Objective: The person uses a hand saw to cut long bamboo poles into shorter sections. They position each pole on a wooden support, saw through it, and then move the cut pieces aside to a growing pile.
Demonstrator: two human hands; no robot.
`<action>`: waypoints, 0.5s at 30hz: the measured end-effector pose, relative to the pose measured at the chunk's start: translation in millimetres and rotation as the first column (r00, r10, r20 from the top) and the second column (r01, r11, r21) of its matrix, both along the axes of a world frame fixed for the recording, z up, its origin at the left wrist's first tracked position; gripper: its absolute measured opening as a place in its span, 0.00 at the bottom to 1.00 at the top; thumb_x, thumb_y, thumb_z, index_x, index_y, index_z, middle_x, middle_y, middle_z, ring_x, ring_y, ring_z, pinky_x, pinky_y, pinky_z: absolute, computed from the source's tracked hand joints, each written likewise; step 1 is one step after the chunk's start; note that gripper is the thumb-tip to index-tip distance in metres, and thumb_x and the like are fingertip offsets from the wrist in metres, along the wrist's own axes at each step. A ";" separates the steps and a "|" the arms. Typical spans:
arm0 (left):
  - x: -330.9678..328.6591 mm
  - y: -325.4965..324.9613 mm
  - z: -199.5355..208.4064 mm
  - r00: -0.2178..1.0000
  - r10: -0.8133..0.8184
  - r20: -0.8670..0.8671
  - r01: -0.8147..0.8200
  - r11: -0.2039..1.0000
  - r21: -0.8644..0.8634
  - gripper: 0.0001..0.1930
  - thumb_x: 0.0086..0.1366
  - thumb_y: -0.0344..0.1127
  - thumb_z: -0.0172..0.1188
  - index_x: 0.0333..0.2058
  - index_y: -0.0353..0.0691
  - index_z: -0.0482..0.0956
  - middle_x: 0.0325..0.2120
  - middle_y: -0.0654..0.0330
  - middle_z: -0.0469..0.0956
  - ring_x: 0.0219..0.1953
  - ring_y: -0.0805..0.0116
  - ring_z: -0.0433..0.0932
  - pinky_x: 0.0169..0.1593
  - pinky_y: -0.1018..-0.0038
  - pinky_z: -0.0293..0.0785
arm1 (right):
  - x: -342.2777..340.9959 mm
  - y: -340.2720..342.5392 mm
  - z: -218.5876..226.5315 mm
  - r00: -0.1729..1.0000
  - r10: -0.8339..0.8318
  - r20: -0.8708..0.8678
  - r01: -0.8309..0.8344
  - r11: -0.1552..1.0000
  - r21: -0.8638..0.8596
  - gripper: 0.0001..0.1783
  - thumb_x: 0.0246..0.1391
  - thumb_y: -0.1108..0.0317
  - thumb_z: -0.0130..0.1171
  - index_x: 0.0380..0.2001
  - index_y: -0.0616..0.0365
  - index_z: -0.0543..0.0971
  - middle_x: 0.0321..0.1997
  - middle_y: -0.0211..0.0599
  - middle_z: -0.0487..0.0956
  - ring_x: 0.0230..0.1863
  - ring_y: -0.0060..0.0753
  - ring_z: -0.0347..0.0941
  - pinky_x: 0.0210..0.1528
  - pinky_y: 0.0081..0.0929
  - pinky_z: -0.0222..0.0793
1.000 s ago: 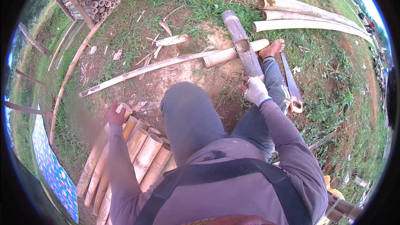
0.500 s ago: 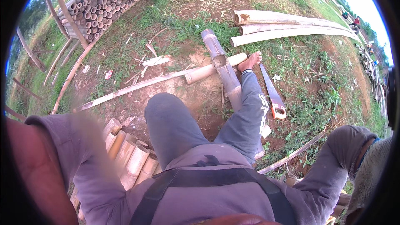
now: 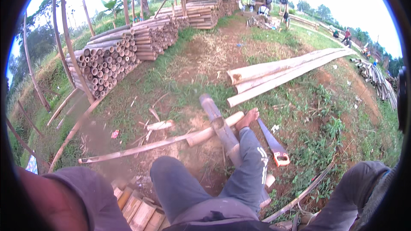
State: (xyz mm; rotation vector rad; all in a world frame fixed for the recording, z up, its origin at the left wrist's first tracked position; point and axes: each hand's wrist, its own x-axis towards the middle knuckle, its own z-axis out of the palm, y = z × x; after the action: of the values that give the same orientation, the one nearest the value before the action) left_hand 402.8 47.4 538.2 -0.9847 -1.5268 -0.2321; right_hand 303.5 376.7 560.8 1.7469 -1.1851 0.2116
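Note:
Both my arms are raised and bent at the picture's sides. A blurred reddish-brown shape (image 3: 49, 203) by my left sleeve (image 3: 87, 188) is part of that arm; its fingers do not show. Grey knitted cloth, apparently a glove (image 3: 379, 199), lies beside my right sleeve (image 3: 368, 171) at the rim, fingers hidden. Between my legs a thick notched bamboo pole (image 3: 231, 143) lies on the ground. A lighter bamboo piece (image 3: 201, 136) crosses it, with my bare right foot (image 3: 248, 118) at its end. A handsaw (image 3: 270, 139) with an orange-edged handle rests right of my leg.
A long bamboo strip (image 3: 137, 149) runs leftward. Cut bamboo sections (image 3: 141, 216) lie by my left knee. Long split bamboo poles (image 3: 282, 68) stretch to the right, and a large bamboo stack (image 3: 100, 70) stands at left. Distant people (image 3: 346, 36) are beyond.
The view has tilted up, showing more background, and the ground things sit lower in the picture. Less of both arms shows. The saw and bamboo have not visibly moved on the ground.

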 end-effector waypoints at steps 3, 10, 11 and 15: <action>-9.5 5.5 13.6 0.999 0.001 0.051 -0.005 0.998 0.068 0.24 0.74 0.47 0.65 0.59 0.33 0.81 0.50 0.49 0.85 0.52 0.56 0.83 0.61 0.58 0.75 | 1.7 14.0 14.3 0.987 -0.106 0.117 0.117 0.988 -0.095 0.28 0.75 0.59 0.44 0.66 0.72 0.68 0.53 0.48 0.75 0.43 0.37 0.80 0.45 0.34 0.79; 11.9 37.8 23.5 0.965 0.043 0.259 -0.060 0.997 0.058 0.23 0.74 0.46 0.64 0.58 0.34 0.82 0.49 0.49 0.85 0.51 0.57 0.83 0.58 0.59 0.75 | 9.5 17.7 16.9 0.964 -0.063 0.259 0.134 0.956 -0.263 0.26 0.74 0.61 0.47 0.64 0.72 0.70 0.50 0.47 0.76 0.41 0.36 0.80 0.44 0.34 0.78; -7.7 48.1 12.5 0.952 -0.045 0.303 0.033 0.998 0.046 0.23 0.74 0.46 0.64 0.57 0.34 0.82 0.49 0.50 0.85 0.51 0.57 0.83 0.58 0.59 0.75 | 19.0 26.2 8.3 0.951 -0.146 0.274 0.218 0.942 -0.254 0.26 0.74 0.61 0.47 0.64 0.71 0.70 0.50 0.46 0.76 0.41 0.36 0.80 0.44 0.34 0.78; -74.9 88.9 -25.5 0.896 -0.062 0.440 0.120 0.987 -0.106 0.22 0.75 0.45 0.63 0.57 0.34 0.82 0.48 0.50 0.85 0.50 0.58 0.83 0.57 0.60 0.76 | -11.6 28.9 -20.2 0.959 -0.166 0.231 0.229 0.933 -0.277 0.25 0.73 0.62 0.49 0.63 0.71 0.71 0.48 0.45 0.77 0.40 0.35 0.79 0.43 0.34 0.77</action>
State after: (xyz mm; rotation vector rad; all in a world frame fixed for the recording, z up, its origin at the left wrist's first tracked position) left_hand 328.0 136.3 512.7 -1.1636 -1.9244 -0.4479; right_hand 291.9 405.6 540.5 1.3526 -1.3899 0.4353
